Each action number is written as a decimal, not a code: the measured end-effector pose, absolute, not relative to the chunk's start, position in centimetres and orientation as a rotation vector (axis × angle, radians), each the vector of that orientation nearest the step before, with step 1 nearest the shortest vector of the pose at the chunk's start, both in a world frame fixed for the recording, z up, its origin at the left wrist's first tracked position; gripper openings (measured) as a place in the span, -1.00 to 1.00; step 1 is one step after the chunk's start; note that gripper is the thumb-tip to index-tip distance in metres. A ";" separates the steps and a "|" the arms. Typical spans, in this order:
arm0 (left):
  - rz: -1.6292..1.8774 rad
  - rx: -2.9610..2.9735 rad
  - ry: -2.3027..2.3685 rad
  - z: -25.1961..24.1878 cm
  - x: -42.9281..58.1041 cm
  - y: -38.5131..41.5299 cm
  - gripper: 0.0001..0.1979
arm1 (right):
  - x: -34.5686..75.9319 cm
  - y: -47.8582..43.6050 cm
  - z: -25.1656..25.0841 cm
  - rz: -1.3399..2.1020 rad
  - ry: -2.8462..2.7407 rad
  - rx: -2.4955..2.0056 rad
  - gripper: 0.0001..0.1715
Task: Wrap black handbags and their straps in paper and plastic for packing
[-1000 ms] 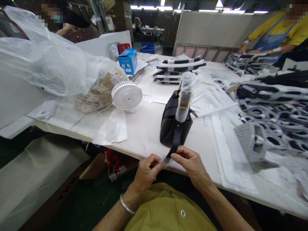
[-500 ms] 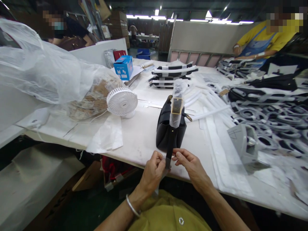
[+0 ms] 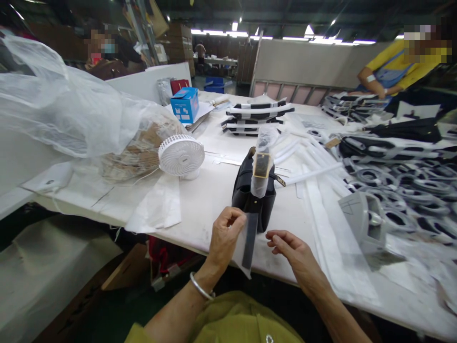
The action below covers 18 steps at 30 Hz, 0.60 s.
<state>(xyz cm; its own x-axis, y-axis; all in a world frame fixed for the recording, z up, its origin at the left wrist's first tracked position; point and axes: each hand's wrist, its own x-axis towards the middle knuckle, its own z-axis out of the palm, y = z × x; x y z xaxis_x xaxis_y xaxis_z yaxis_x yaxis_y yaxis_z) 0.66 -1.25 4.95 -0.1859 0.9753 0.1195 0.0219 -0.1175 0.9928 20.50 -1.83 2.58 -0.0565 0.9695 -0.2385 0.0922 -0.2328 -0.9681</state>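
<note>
A black handbag [image 3: 243,190] stands upright on the white table near its front edge. Clear film wraps the strap's gold buckle [image 3: 262,165] on top of the bag. From the bag's front a black strap [image 3: 251,243] hangs toward me, over the table edge. My left hand [image 3: 226,236] pinches a translucent sheet [image 3: 240,252] that lies against the strap's left side and partly over it. Just right of the strap, my right hand [image 3: 293,252] is held apart from it, fingers loosely spread and nothing in them.
A white fan [image 3: 181,156] and a blue box [image 3: 184,105] stand left of the bag. Wrapped straps [image 3: 255,118] are stacked behind it. On the right are a tape dispenser [image 3: 362,221], foam strips and many wrapped rings. A person in yellow [image 3: 391,66] works at the far right.
My left hand has moved up along the strap with the sheet, now seen over the strap. My right hand has drawn away to the right and slightly down.
</note>
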 end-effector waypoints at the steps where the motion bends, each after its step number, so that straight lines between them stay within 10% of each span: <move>1: 1.465 1.187 1.310 5.2 0.8 -0.8 -0.80 | 20.4 -1.7 2.7 1.394 -1.204 -1.413 -0.49; 18: 1.430 1.362 1.538 5.3 1.8 1.9 -0.85 | 15.1 2.8 7.6 1.509 -1.202 -1.350 -0.41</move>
<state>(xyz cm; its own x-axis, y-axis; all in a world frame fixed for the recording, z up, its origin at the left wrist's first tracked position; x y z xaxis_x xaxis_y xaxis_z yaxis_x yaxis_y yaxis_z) 1.85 1.87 5.26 -0.2689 0.9434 0.1943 0.2624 -0.1224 0.9572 15.10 2.77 7.59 -0.1450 0.9532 -0.2653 0.0457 -0.2614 -0.9642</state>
